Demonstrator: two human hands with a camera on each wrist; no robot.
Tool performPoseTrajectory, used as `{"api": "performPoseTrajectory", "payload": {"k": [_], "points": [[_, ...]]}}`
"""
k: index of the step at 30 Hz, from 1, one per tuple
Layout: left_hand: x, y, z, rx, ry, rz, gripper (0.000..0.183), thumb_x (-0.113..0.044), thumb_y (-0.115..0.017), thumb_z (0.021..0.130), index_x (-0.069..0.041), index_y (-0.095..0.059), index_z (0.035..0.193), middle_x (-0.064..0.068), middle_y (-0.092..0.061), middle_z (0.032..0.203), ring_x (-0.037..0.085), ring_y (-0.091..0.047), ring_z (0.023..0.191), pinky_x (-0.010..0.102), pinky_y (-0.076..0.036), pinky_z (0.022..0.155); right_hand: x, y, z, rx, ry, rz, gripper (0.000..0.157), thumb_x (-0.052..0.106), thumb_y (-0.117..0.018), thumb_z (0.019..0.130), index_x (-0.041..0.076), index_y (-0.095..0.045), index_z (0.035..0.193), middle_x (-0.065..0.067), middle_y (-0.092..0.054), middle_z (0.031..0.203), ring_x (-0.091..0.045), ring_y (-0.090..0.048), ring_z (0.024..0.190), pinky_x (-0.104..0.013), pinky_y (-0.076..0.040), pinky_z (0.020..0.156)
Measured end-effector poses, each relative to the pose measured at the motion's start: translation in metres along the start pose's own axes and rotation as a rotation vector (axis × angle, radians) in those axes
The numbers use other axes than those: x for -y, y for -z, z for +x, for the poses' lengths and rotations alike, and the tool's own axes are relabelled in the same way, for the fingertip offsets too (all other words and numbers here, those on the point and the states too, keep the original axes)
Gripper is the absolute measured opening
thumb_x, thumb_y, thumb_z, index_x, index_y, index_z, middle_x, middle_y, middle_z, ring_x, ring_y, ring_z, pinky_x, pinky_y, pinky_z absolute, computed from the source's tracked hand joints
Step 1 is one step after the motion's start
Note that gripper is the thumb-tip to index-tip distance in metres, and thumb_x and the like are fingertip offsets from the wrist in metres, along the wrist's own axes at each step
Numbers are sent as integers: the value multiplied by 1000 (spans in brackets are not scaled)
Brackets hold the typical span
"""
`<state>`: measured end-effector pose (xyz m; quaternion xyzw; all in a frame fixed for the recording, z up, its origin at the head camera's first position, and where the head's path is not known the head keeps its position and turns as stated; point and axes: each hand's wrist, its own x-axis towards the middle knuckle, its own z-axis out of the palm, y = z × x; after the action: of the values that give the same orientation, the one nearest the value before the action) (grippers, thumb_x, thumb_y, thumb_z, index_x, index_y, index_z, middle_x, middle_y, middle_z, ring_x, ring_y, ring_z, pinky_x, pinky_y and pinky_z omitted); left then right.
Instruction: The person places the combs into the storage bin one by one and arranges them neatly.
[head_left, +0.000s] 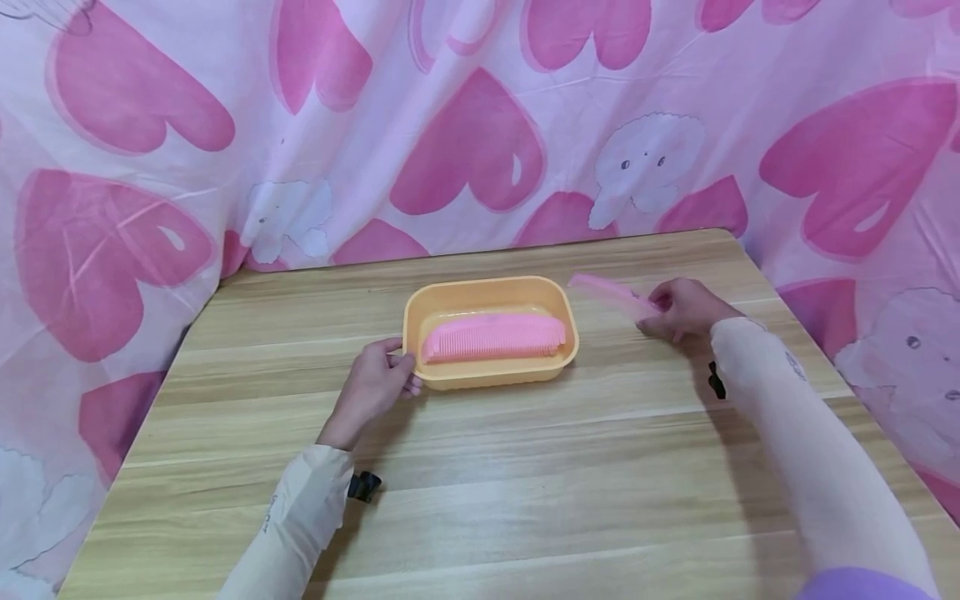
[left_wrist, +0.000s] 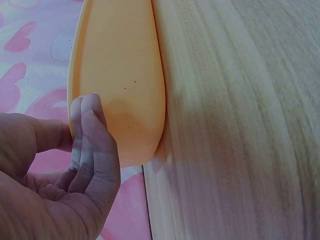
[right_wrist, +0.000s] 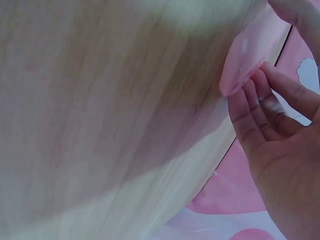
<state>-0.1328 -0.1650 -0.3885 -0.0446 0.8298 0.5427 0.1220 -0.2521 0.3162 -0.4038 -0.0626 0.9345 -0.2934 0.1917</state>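
An orange plastic basin (head_left: 491,379) with rounded corners stands on the table. My left hand (head_left: 372,379) pinches its left end, thumb at the rim; in the left wrist view the fingers (left_wrist: 94,145) lie against the outer wall. Inside the basin lies a pink comb (head_left: 495,333), teeth toward me; its doubled edge at the right hints at another one beneath, but I cannot tell. To the right of the basin, my right hand (head_left: 686,308) holds a second pink comb (head_left: 611,290) by one end. The right wrist view shows that comb (right_wrist: 245,55) between thumb and fingertips, close to the tabletop.
The wood-grain table (head_left: 525,500) ends at a back edge just behind the basin. A pink curtain (head_left: 465,142) with hearts hangs behind and along both sides. A black strap piece (head_left: 365,486) shows at the left wrist, another (head_left: 717,381) at the right.
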Motion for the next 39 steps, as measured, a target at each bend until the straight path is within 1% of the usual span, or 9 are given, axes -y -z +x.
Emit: {"api": "performPoseTrajectory", "payload": {"k": [4, 9, 12, 18, 21, 25, 27, 34, 39], "points": [[1, 1, 0, -7, -1, -4, 40, -5, -49, 104, 8, -49, 142, 15, -70, 79, 15, -67, 65, 33, -64, 67, 0, -1, -2, 6, 16, 2, 53, 24, -86, 80, -9, -60, 113, -17, -62, 98, -20, -63, 62, -36, -60, 53], [1, 2, 0, -14, -5, -6, 39, -5, -49, 104, 8, -50, 141, 15, -70, 78, 15, -67, 65, 33, -64, 66, -2, 0, -5, 14, 31, 13, 52, 25, -88, 78, -7, -62, 109, -14, -63, 90, -20, -63, 58, -37, -60, 51], [1, 1, 0, -17, -4, -8, 40, -4, -49, 104, 9, -49, 142, 16, -70, 79, 15, -67, 65, 33, -64, 66, -3, 2, -7, 20, 42, 34, 53, 25, -89, 78, -8, -62, 111, -16, -63, 92, -21, -63, 60, -38, -61, 53], [1, 0, 0, -20, -2, -10, 41, -4, -49, 104, 9, -47, 143, 18, -71, 81, 15, -68, 65, 32, -64, 65, -2, 8, -12, -1, 40, 62, 59, 25, -87, 80, -9, -60, 119, -20, -60, 104, -23, -64, 65, -39, -62, 55], [0, -1, 1, -26, -4, -6, 42, -4, -49, 104, 9, -47, 143, 18, -71, 81, 16, -68, 65, 32, -64, 65, 5, 14, -14, -30, 68, 30, 56, 26, -86, 82, -8, -61, 118, -19, -60, 108, -24, -64, 73, -35, -61, 58], [-2, -4, 2, -25, -6, -16, 42, -4, -49, 104, 10, -47, 143, 18, -71, 81, 16, -68, 65, 31, -64, 65, 23, 21, -12, -82, 140, -40, 51, 28, -88, 80, -5, -66, 111, -16, -65, 107, -27, -62, 91, -28, -57, 70], [-3, -5, 3, -23, -6, -22, 42, -4, -50, 103, 10, -47, 143, 18, -71, 81, 16, -68, 65, 30, -64, 65, 35, 23, -10, -101, 181, -69, 48, 27, -89, 78, -4, -69, 109, -16, -67, 105, -28, -62, 95, -28, -55, 75], [-4, -11, 6, -22, -13, -22, 41, -5, -50, 104, 9, -48, 142, 18, -71, 81, 16, -68, 65, 31, -64, 66, 82, 23, -6, -106, 276, -109, 49, 24, -91, 75, -3, -71, 111, -15, -69, 104, -30, -63, 98, -41, -56, 84], [-6, -15, 7, -16, -17, -37, 40, -5, -50, 104, 8, -50, 141, 17, -71, 80, 16, -68, 65, 33, -64, 67, 115, 16, -1, -72, 378, -140, 48, 21, -91, 73, -2, -72, 111, -12, -70, 103, -30, -64, 99, -47, -57, 89]]}}
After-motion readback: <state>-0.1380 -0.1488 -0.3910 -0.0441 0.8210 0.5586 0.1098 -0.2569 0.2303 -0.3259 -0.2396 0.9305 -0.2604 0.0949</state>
